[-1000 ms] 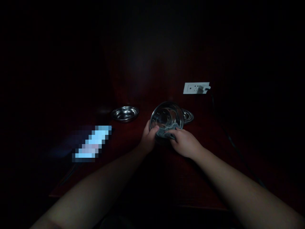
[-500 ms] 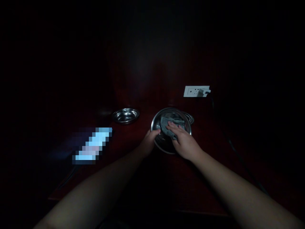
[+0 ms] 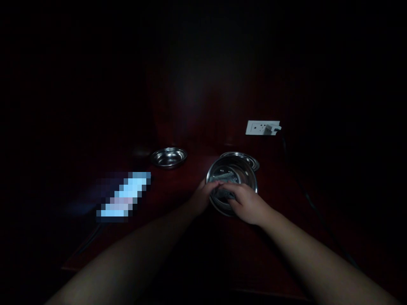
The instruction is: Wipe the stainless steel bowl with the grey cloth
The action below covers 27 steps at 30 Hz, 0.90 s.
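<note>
Drew the steel bowl [image 3: 247, 177] slightly nearer and to the right since half a second ago, and slid the grey-green cloth [image 3: 220, 178] leftward and lower inside, uncovering more of the ringed steel plate [image 3: 254, 163] behind.

Far left, see a bright oblong screen [image 3: 124, 197], pixelated beyond reading, slanted across the dark red table [image 3: 178, 182]. Below the screen, make out a dark cord [image 3: 91, 238] running toward the near left corner. Farther along and farther back, find a shallow steel dish [image 3: 169, 161], open side up, well apart from the bowl.

Have the left hand [image 3: 201, 198] clamped on the bowl's left side, with the thumb hooked over the rim and pointing inward; cannot tell the placing of the other fingers, hidden by the steel. Hold the bowl just right of centre, tilted with the mouth toward the camera; cannot tell about contact with the table below. Bunch the cloth inside, toward the left, in the closed grip of the right hand [image 3: 249, 204], with a fingertip close beside the left thumb and the wrist over the near right rim.

Behind the bowl, glimpse the ringed plate, partly covered. Higher on the right, note a white wall socket [image 3: 252, 128] with a white plug [image 3: 272, 128] fitted. Last, trace a dark cable [image 3: 313, 205] trailing down past the right forearm.
</note>
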Tool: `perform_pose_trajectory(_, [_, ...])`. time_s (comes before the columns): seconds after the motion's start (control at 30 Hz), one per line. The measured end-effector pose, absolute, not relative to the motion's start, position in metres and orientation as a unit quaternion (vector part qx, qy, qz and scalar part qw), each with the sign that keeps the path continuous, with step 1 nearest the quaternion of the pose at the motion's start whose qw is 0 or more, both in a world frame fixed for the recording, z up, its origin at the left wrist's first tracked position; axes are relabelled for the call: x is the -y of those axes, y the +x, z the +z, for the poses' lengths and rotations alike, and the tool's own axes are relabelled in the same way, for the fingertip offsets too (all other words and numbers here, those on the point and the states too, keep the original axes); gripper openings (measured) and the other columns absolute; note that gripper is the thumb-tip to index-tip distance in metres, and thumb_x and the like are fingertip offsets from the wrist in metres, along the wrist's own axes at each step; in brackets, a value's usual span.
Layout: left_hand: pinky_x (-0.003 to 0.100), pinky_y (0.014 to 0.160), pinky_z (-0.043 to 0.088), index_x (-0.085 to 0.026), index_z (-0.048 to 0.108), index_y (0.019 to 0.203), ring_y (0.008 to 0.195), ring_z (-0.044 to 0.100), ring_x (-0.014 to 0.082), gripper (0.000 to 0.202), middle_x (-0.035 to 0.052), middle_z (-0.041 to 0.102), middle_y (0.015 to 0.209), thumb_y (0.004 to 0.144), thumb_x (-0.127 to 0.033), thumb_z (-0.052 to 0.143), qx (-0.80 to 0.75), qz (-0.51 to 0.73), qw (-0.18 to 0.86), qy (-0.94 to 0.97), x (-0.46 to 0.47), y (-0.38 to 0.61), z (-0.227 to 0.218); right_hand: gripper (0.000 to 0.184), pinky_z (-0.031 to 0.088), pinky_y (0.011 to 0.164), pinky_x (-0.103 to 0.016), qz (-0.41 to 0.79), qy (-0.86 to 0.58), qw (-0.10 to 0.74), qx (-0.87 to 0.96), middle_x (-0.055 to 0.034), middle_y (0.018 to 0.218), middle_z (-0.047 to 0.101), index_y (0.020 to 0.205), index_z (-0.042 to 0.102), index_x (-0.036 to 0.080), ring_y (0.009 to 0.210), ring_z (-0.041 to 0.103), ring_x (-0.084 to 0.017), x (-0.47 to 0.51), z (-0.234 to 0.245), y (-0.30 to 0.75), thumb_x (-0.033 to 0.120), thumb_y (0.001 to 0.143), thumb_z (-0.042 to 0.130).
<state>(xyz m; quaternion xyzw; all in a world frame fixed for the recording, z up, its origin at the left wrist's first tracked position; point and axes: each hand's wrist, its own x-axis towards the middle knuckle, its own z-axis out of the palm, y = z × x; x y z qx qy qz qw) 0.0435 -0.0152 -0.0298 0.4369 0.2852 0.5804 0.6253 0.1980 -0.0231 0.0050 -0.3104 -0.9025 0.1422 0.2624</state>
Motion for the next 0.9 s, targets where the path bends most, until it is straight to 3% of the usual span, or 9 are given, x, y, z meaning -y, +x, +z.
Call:
perform_pose_trajectory(0.13, [0.03,0.078,0.044,-0.012,0.064,0.096,0.076,0.062,0.0186,0.033,0.004,0.068,0.076,0.067,-0.027,0.064,-0.319,0.598,0.595,0.432,0.014,0.0399,-0.0302,0.036,0.049,0.082,-0.035,0.172,-0.299,0.23,0.91,-0.0064,0.094,0.069,0.097,0.065,0.017,0.089,0.063,-0.02,0.0282,0.0068,0.1973,0.005,0.07,0.044])
perform_pose_trajectory(0.33, [0.028,0.07,0.045,-0.012,0.063,0.094,0.07,0.06,0.0174,0.031,0.004,0.067,0.074,0.066,-0.026,0.062,-0.319,0.606,0.596,0.42,0.0147,0.0399,-0.0252,0.035,0.045,0.085,-0.032,0.179,-0.291,0.242,0.908,-0.0073,0.097,0.067,0.095,0.063,0.017,0.093,0.061,-0.019,0.0281,0.0061,0.196,0.004,0.069,0.043])
perform_pose_trajectory(0.63, [0.03,0.075,0.045,-0.012,0.063,0.097,0.077,0.061,0.0188,0.033,0.0066,0.068,0.083,0.068,-0.028,0.062,-0.308,0.569,0.6,0.471,0.0169,0.0393,-0.0262,0.017,0.043,0.066,-0.027,0.156,-0.353,0.182,0.904,-0.004,0.072,0.064,0.077,0.059,0.018,0.069,0.06,-0.016,0.0266,0.0147,0.1994,0.01,0.074,0.044])
perform_pose_trajectory(0.8, [0.031,0.08,0.044,-0.012,0.063,0.098,0.084,0.061,0.0196,0.032,0.0075,0.068,0.092,0.071,-0.028,0.06,-0.292,0.567,0.595,0.488,0.0142,0.0361,-0.0287,0.017,0.046,0.068,-0.027,0.156,-0.356,0.201,0.899,-0.0044,0.074,0.065,0.078,0.059,0.017,0.071,0.062,-0.016,0.0258,0.0103,0.1968,0.01,0.075,0.045])
perform_pose_trajectory(0.9, [0.03,0.077,0.045,-0.013,0.064,0.095,0.081,0.061,0.0187,0.03,0.0055,0.069,0.088,0.069,-0.027,0.061,-0.316,0.584,0.577,0.476,0.0111,0.0334,-0.0296,0.025,0.048,0.078,-0.031,0.153,-0.345,0.233,0.896,-0.0071,0.087,0.069,0.089,0.062,0.017,0.084,0.064,-0.019,0.027,0.0047,0.1947,0.008,0.075,0.044])
